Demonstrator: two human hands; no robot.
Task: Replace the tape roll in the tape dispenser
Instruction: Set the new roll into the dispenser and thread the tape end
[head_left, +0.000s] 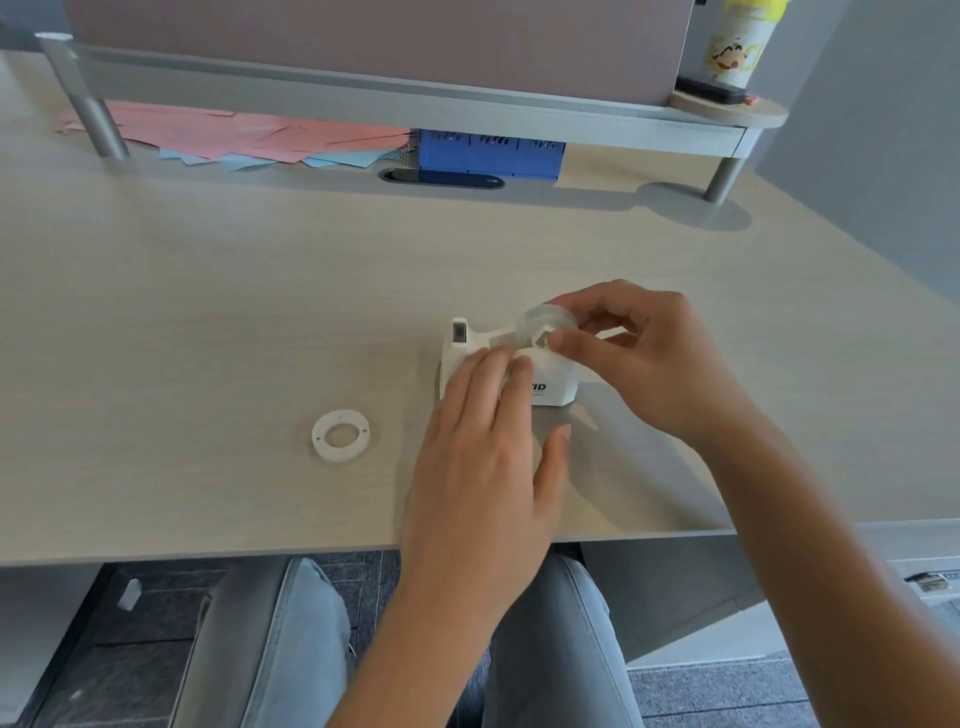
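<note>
A white tape dispenser (558, 382) stands on the desk near its front edge, cutter end to the left. My right hand (644, 358) pinches a clear tape roll (545, 323) between thumb and fingers, just above the dispenser's cradle. My left hand (483, 467) rests on the dispenser's near side, its fingers pressed against the body and covering part of the printed label. An empty white tape core (340, 435) lies flat on the desk to the left, apart from both hands.
A raised grey shelf (363, 98) spans the back of the desk (208, 291) on metal legs. Pink and blue papers (234, 135) and a blue box (491, 153) lie under it. A printed cup (737, 41) stands at the back right. My knees are below the front edge.
</note>
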